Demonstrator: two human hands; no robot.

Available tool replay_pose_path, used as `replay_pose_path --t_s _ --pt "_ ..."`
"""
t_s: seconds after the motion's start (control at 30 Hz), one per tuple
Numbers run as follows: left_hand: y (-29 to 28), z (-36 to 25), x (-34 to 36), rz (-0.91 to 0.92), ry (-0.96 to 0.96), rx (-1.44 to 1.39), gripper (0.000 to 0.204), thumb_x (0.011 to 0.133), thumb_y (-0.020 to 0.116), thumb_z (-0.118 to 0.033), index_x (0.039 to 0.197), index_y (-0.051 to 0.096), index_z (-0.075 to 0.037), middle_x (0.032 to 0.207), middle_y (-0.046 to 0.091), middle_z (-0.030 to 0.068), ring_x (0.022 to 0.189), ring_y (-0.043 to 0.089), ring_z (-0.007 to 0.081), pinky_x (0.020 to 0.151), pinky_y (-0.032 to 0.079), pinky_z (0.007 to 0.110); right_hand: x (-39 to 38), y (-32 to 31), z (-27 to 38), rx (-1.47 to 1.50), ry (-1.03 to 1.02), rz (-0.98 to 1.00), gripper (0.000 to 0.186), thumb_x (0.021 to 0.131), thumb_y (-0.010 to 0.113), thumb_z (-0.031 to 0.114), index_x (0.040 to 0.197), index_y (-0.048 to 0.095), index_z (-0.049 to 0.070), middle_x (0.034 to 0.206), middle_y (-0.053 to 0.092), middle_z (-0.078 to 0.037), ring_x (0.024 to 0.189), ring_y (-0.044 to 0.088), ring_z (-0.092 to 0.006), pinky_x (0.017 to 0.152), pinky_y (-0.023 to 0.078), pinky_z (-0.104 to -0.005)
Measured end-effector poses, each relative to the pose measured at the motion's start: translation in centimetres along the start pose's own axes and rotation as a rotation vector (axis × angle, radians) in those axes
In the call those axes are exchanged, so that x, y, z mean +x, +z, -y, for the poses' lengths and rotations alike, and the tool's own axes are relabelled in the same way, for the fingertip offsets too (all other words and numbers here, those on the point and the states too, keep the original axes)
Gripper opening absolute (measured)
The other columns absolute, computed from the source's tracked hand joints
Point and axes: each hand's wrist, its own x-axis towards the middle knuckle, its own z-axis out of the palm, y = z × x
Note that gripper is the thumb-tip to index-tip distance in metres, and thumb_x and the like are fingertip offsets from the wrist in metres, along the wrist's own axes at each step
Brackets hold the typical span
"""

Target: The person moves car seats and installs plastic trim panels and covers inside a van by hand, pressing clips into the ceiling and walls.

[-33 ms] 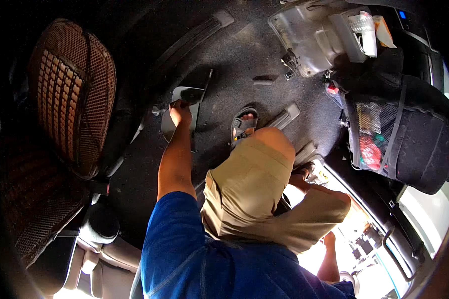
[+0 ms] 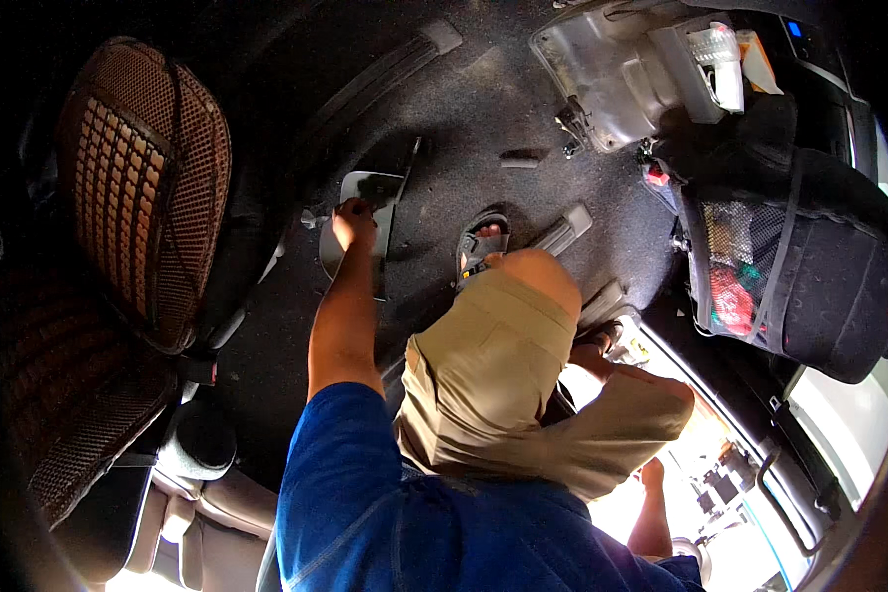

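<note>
My left hand point(image 2: 354, 224) reaches down to the dark floor of a vehicle. Its fingers are curled at the middle of a flat grey panel point(image 2: 339, 249) with rounded corners and a long straight edge on its right. The panel lies low over the floor, and its exact kind is unclear. A dark spot shows at my fingertips, where the grip is partly hidden. My right hand point(image 2: 651, 474) hangs at the bright doorway behind my bent leg, small and washed out by glare. Its fingers cannot be made out, nor anything in them.
Beaded, woven seat covers point(image 2: 118, 197) stand at the left. A black seat back point(image 2: 809, 257) with a mesh pocket of colourful items is on the right. A grey plastic cover point(image 2: 612, 79) lies at the far right. Floor rails point(image 2: 562, 232) and my sandalled foot point(image 2: 485, 242) are nearby.
My left hand and forearm have shifted very slightly to the left. The panel and my right hand look unmoved.
</note>
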Motion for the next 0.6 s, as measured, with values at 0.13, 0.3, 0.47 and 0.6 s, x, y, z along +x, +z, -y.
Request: replay_pose_path --t_s 0.13,0.3,0.47,0.6 --pt "-4.2 6.1 0.8 0.366 -0.476 -1.008 0.01 0.083 0.057 -0.006 0.091 0.062 -0.003 0.081 0.062 0.0084 0.058 0.056 0.0181 0.052 0.046 0.033 2.5 -2.2 -0.4 0.051 -0.099 -0.005 0.031 0.089 0.055 0.029 0.107 0.057 0.004 0.09 0.063 -0.01 0.073 0.064 -0.0244 0.054 0.053 -0.0344" --pt "-8.1 3.8 -0.9 0.503 -0.478 -1.228 0.033 0.074 0.055 -0.004 0.106 0.059 -0.011 0.091 0.063 0.0103 0.068 0.059 0.0224 0.052 0.042 0.032 4.8 -3.4 2.4 0.218 -0.221 -0.215 0.031 0.089 0.053 0.027 0.107 0.06 0.003 0.089 0.063 -0.007 0.07 0.062 -0.0187 0.054 0.049 -0.0291" --pt "-12.1 -2.6 -2.7 0.64 -0.26 -1.306 0.055 0.064 0.059 -0.01 0.118 0.054 -0.018 0.115 0.061 0.0045 0.102 0.059 0.0295 0.067 0.044 0.036 5.2 -4.1 6.2 -0.056 -0.495 -0.243 0.035 0.092 0.053 0.032 0.103 0.061 0.0 0.088 0.065 -0.008 0.069 0.058 -0.015 0.056 0.05 -0.0289" --pt "-12.8 -6.8 -2.9 0.785 -0.011 -1.343 0.02 0.064 0.06 -0.009 0.083 0.053 -0.007 0.089 0.055 0.0097 0.089 0.058 0.0266 0.075 0.045 0.036 7.4 -6.6 2.2 -0.292 -0.775 -0.237 0.034 0.09 0.057 0.033 0.102 0.063 0.002 0.092 0.066 -0.01 0.076 0.06 -0.0163 0.067 0.05 -0.031"
